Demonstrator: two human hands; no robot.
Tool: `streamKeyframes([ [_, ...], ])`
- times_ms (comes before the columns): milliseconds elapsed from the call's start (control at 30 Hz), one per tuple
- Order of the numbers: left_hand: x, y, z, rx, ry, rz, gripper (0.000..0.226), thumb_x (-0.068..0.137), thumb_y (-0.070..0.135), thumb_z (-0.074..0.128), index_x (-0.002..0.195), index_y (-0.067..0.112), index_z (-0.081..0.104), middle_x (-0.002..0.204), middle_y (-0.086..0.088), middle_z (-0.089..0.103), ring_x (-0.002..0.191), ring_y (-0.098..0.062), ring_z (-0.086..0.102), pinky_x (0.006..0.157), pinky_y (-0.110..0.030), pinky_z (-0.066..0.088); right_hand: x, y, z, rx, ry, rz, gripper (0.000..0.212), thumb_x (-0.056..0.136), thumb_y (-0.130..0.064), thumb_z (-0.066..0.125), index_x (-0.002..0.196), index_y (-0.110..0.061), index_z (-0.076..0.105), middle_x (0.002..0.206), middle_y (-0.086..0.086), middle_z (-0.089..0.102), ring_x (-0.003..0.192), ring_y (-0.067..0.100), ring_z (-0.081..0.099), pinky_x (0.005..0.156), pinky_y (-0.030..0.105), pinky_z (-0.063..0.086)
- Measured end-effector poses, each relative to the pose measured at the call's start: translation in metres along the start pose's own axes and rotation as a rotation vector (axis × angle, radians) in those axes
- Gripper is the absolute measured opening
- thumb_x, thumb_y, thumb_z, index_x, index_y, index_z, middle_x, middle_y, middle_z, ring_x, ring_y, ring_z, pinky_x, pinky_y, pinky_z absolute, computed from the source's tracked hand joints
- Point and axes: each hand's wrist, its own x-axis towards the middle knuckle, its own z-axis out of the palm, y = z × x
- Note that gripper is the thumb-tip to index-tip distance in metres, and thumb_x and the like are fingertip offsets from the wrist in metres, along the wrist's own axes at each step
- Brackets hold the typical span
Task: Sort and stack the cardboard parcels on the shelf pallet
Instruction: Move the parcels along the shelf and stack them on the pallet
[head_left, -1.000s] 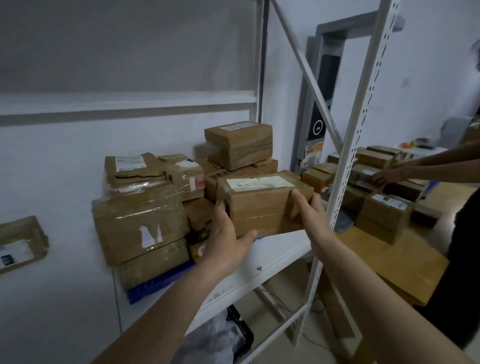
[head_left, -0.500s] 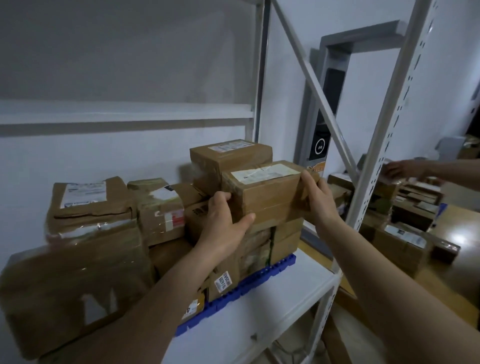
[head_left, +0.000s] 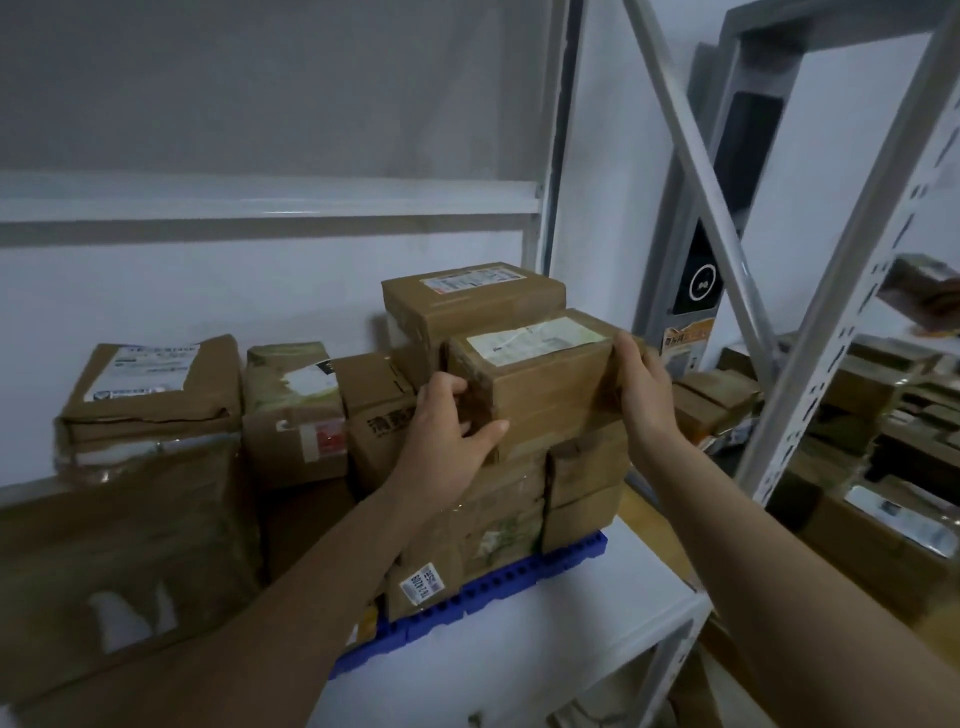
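The parcel (head_left: 540, 379) sits atop the front stack on the blue pallet (head_left: 519, 582), at the shelf's 3 o'clock end; the left hand (head_left: 447, 431) grips its near-left corner, fingers curled on the side and thumb under the front edge; the right hand (head_left: 641, 395) clamps its right end. The risk, I judge: the stack (head_left: 571, 478) beneath is two uneven columns, so a release off-centre could tip it toward the shelf edge. Taped brown cardboard looks slick, corners scuffed; the label is glossy.

The box (head_left: 545, 384) I hold is brown cardboard with shiny tape and a white paper label (head_left: 535, 338). The pallet (head_left: 519, 582) under the boxes is bumpy blue plastic. The shelf (head_left: 519, 654) is smooth white metal.
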Motion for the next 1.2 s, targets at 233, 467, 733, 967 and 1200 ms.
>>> streamKeyframes([
  [233, 0.014, 0.012, 0.026, 0.103, 0.155, -0.019, 0.042, 0.083, 0.029, 0.072, 0.112, 0.019, 0.044, 0.117, 0.003, 0.049, 0.094, 0.003, 0.05, 0.066, 0.0, 0.043, 0.031, 0.015, -0.01, 0.011, -0.062, 0.021, 0.029, 0.09, -0.06, 0.042, 0.106, -0.035, 0.042, 0.094, -0.019, 0.046, 0.091, 0.008, 0.048, 0.08, 0.033, 0.035],
  [467, 0.004, 0.015, 0.045, 0.086, 0.284, -0.074, 0.05, 0.079, 0.037, 0.073, 0.114, 0.028, 0.037, 0.115, 0.01, 0.048, 0.096, 0.0, 0.051, 0.066, -0.009, 0.04, 0.042, 0.029, -0.007, 0.012, -0.131, -0.016, 0.03, 0.093, -0.059, 0.038, 0.11, -0.034, 0.041, 0.097, -0.021, 0.048, 0.091, 0.0, 0.049, 0.083, 0.031, 0.038],
  [733, -0.002, 0.017, 0.041, 0.084, 0.495, -0.05, 0.046, 0.083, 0.039, 0.068, 0.114, 0.019, 0.04, 0.108, 0.007, 0.051, 0.088, 0.006, 0.051, 0.064, -0.004, 0.044, 0.028, 0.021, 0.004, 0.047, -0.213, -0.076, 0.026, 0.098, -0.049, 0.035, 0.107, -0.027, 0.044, 0.093, -0.016, 0.05, 0.084, -0.002, 0.049, 0.062, 0.016, 0.035],
  [967, -0.006, 0.01, 0.035, 0.061, 0.523, -0.064, 0.044, 0.084, 0.043, 0.066, 0.113, 0.019, 0.043, 0.106, 0.007, 0.054, 0.095, -0.007, 0.058, 0.075, -0.021, 0.05, 0.019, 0.017, 0.016, 0.061, -0.238, -0.081, 0.031, 0.098, -0.05, 0.035, 0.11, -0.024, 0.044, 0.097, -0.013, 0.05, 0.09, 0.001, 0.049, 0.068, 0.019, 0.037],
  [1200, -0.011, 0.003, 0.025, 0.052, 0.534, -0.075, 0.047, 0.087, 0.041, 0.061, 0.119, 0.009, 0.047, 0.11, -0.004, 0.059, 0.099, -0.017, 0.06, 0.087, -0.04, 0.053, 0.008, 0.016, 0.023, 0.025, -0.262, -0.092, 0.047, 0.097, -0.052, 0.033, 0.123, -0.016, 0.047, 0.117, 0.004, 0.052, 0.107, 0.019, 0.048, 0.081, 0.031, 0.038],
])
